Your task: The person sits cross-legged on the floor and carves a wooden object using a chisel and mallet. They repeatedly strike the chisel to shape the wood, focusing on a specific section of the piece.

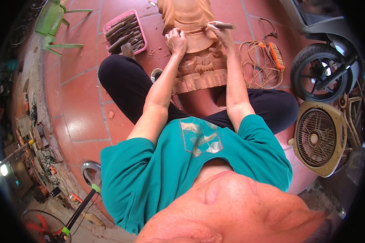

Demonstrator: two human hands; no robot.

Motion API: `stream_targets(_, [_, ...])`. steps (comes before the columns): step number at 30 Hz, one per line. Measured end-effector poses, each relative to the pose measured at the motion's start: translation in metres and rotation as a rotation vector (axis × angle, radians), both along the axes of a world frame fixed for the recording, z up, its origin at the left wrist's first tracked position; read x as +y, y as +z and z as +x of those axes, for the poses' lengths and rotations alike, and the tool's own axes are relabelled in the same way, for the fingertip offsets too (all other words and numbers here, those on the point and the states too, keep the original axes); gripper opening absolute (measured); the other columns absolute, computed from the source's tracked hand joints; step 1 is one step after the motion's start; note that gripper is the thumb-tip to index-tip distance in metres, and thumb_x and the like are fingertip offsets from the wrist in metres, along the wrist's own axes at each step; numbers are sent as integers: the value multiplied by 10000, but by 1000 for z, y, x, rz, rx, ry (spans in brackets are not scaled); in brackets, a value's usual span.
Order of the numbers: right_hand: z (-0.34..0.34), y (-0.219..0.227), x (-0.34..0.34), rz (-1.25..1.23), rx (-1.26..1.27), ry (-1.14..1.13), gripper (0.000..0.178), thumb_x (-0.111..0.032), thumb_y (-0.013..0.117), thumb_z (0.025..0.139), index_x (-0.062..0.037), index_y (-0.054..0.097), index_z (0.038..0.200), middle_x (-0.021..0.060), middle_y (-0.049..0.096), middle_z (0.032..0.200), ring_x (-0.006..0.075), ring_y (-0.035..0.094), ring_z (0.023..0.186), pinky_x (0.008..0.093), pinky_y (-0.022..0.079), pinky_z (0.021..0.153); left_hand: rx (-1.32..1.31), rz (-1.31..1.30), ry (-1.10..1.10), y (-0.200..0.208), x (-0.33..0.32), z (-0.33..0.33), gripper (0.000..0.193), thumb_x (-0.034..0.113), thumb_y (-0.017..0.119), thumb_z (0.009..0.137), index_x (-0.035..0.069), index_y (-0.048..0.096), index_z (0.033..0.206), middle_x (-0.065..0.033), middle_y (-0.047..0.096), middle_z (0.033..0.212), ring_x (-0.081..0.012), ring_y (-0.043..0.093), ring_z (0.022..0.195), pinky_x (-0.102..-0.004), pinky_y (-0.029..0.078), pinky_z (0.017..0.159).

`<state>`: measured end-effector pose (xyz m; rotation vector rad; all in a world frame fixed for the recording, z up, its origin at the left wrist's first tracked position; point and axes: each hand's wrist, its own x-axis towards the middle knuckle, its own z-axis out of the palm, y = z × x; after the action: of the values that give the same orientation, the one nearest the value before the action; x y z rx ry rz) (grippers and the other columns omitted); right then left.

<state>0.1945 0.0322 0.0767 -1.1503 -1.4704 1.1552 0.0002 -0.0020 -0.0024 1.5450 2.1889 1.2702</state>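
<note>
A carved wooden statue [198, 67] lies on the floor between my legs, with draped folds at its far part and a carved base towards me. My left hand [176, 41] is at the left side of the statue, its fingers curled and pressed against the wood. In my right hand [223, 35] is a carving chisel [226, 26], its handle pointing right and its thin blade reaching left onto the statue's folds. The fingers are wrapped round the tool just right of the carving. The blade's tip is too small to make out.
A pink basket [141, 24] of several carving tools stands at the left, with a wooden mallet [127, 52] by it. An orange power strip [276, 56] and coiled cable lie at the right. Beyond are a motorbike wheel [320, 73], a fan [315, 139] and a green chair [48, 20].
</note>
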Motion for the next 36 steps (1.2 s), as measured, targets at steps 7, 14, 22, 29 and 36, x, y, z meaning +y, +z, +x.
stream_targets(7, [-10, -9, 4, 113, 24, -112, 136, -178, 726, 840, -76, 725, 930, -33, 643, 757, 64, 568, 696, 238, 453, 602, 1, 2, 8, 0, 1, 0, 208, 218, 635, 851, 80, 640, 1007, -139, 651, 1059, -348, 555, 1040, -472, 445, 912])
stream_targets(14, [14, -20, 16, 100, -104, 119, 177, -177, 705, 874, -39, 716, 983, -26, 649, 837, 78, 566, 781, 225, 458, 710, 5, -14, 14, 5, 0, 4, 209, 224, 635, 853, 79, 639, 1003, -137, 652, 1055, -347, 560, 1039, -469, 445, 914])
stream_targets(22, [-3, -11, 13, 136, -18, -29, 139, -166, 717, 852, -51, 727, 929, -36, 637, 770, 69, 545, 719, 244, 444, 643, 4, -18, 7, 4, -1, 0, 207, 222, 630, 855, 83, 636, 1009, -137, 650, 1066, -350, 557, 1043, -471, 448, 911])
stream_targets(29, [9, -10, 9, -11, -54, 75, 183, -190, 703, 862, -49, 718, 977, -10, 657, 825, 81, 573, 765, 251, 460, 692, -1, -16, 27, 4, -3, -2, 210, 225, 627, 857, 86, 637, 1014, -138, 651, 1063, -349, 555, 1036, -472, 448, 912])
stream_targets(36, [7, -3, 4, -34, 20, -20, 183, -186, 704, 862, -49, 720, 983, -8, 651, 823, 75, 569, 803, 233, 451, 729, 1, -30, 3, 5, -1, 0, 208, 219, 630, 857, 81, 638, 1012, -136, 649, 1069, -348, 549, 1052, -469, 444, 921])
